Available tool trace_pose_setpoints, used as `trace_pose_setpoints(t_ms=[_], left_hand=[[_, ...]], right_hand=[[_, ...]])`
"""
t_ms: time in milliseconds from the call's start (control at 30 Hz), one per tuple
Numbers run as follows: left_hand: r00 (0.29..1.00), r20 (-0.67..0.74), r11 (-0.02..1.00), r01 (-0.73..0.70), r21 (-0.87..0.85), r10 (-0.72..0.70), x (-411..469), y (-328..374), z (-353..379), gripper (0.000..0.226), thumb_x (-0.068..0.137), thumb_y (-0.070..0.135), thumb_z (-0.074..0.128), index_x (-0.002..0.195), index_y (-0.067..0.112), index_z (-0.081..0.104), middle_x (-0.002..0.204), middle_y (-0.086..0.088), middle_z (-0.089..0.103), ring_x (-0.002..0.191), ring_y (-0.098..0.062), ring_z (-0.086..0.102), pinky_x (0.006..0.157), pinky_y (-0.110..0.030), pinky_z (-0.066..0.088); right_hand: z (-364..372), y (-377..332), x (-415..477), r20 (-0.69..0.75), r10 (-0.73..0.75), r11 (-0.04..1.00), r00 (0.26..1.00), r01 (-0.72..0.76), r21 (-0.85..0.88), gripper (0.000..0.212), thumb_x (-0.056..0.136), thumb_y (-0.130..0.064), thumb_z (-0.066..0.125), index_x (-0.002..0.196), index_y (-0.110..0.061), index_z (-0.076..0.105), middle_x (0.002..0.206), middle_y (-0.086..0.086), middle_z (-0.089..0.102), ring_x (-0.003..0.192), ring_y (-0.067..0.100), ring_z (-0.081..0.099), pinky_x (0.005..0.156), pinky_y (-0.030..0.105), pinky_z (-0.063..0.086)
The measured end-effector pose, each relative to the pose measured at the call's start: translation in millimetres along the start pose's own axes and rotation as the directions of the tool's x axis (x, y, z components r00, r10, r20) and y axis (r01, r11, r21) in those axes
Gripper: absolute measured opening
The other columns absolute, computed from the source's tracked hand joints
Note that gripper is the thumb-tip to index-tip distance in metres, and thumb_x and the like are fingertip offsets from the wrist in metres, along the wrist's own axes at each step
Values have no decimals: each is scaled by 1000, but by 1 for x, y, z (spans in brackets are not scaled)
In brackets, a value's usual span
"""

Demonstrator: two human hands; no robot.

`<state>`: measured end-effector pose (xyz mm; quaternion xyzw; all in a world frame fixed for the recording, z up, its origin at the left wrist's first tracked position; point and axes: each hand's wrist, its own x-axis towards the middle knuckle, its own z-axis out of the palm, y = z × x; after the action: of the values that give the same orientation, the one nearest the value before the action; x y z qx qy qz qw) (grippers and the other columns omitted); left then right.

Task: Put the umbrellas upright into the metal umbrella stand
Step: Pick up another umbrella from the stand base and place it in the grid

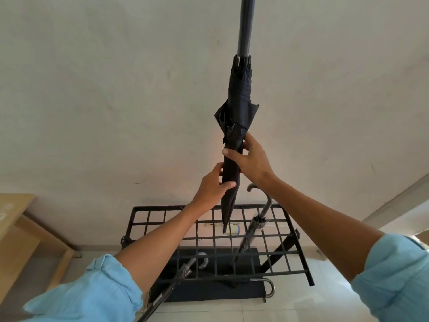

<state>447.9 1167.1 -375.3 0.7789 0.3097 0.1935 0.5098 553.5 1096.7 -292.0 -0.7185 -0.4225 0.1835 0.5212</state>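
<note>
I hold a long dark umbrella (239, 105) vertically in front of the wall, its shaft running out of the top of the frame. Its tip hangs just above the grid top of the black metal umbrella stand (292, 273). My left hand (212, 187) is wrapped around the lower folded canopy. My right hand (249, 160) grips the same canopy slightly higher. Another umbrella with a curved grey handle (257, 219) stands tilted in a grid cell at the right. A third umbrella (183, 275) leans against the stand's front left. A fourth (255, 280) lies along the stand's front.
A wooden piece of furniture (21, 231) stands at the left against the pale wall. The stand rests on a light tiled floor (325, 296) close to the wall. A small white and blue object (233, 229) shows behind the grid.
</note>
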Motion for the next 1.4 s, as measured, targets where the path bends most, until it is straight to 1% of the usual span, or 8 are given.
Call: trace_pose_setpoints(t_ms=[100, 267, 367, 533, 833, 1100, 1267, 1400], left_hand=[[992, 100, 997, 71, 38, -75, 7, -6, 7, 50, 93, 21, 65, 137, 23, 42, 136, 0, 58, 120, -19, 60, 84, -13, 41], [998, 57, 999, 34, -29, -32, 21, 14, -19, 40, 94, 3, 51, 129, 22, 49, 127, 0, 57, 109, -19, 62, 94, -47, 55], [997, 25, 988, -64, -141, 68, 28, 41, -41, 43, 94, 6, 50, 133, 25, 47, 128, 4, 55, 111, -17, 62, 93, -41, 56], [948, 317, 1000, -19, -7, 20, 23, 42, -32, 58, 88, 29, 70, 138, 32, 41, 130, 7, 55, 111, -13, 64, 95, -37, 55], [990, 123, 987, 44, 152, -63, 22, -31, 25, 40, 90, 32, 69, 128, 28, 56, 122, 4, 68, 108, -12, 64, 99, -30, 50], [981, 73, 982, 179, 55, -182, 15, -105, 59, 26, 90, 29, 70, 112, 34, 58, 107, 14, 65, 98, -1, 58, 80, -8, 42], [972, -2, 971, 236, 47, -236, 18, -149, 78, 29, 85, 30, 75, 104, 37, 54, 113, 5, 60, 102, -6, 56, 88, -16, 44], [961, -53, 961, 272, 45, -270, 24, -179, 93, 30, 82, 32, 79, 103, 34, 58, 108, 3, 61, 100, -9, 60, 85, -18, 50]], right_hand=[[1, 21, -4, 16, 24, 1000, 1000, -24, 1, 46, 89, -26, 71, 131, -19, 53, 122, 2, 67, 102, 14, 60, 75, 10, 45], [13, 71, -18, 80, 114, 990, 990, -120, 67, 43, 88, -22, 72, 127, -19, 55, 117, -2, 68, 104, 13, 63, 82, 20, 50], [24, 101, -28, 110, 201, 971, 973, -213, 111, 43, 87, -22, 73, 126, -22, 55, 115, -9, 68, 107, 12, 64, 90, 31, 54], [41, 145, -40, 137, 303, 941, 943, -319, 115, 41, 86, -17, 74, 123, -24, 58, 113, -9, 70, 106, 10, 65, 92, 33, 53], [69, 210, -48, 249, 443, 881, 861, -470, 57, 38, 86, -15, 73, 119, -24, 58, 114, -5, 70, 111, 14, 64, 101, 37, 50], [89, 258, -54, 234, 487, 872, 841, -484, -74, 29, 91, -20, 64, 119, -21, 58, 104, -4, 71, 93, 14, 68, 85, 40, 58], [99, 278, -55, 264, 505, 856, 822, -515, -35, 33, 94, -9, 59, 124, -21, 55, 103, -7, 68, 90, 3, 63, 72, 14, 50], [107, 291, -57, 282, 499, 855, 819, -519, -7, 41, 94, -9, 58, 131, -25, 50, 110, -4, 68, 95, 9, 65, 77, 22, 55]])
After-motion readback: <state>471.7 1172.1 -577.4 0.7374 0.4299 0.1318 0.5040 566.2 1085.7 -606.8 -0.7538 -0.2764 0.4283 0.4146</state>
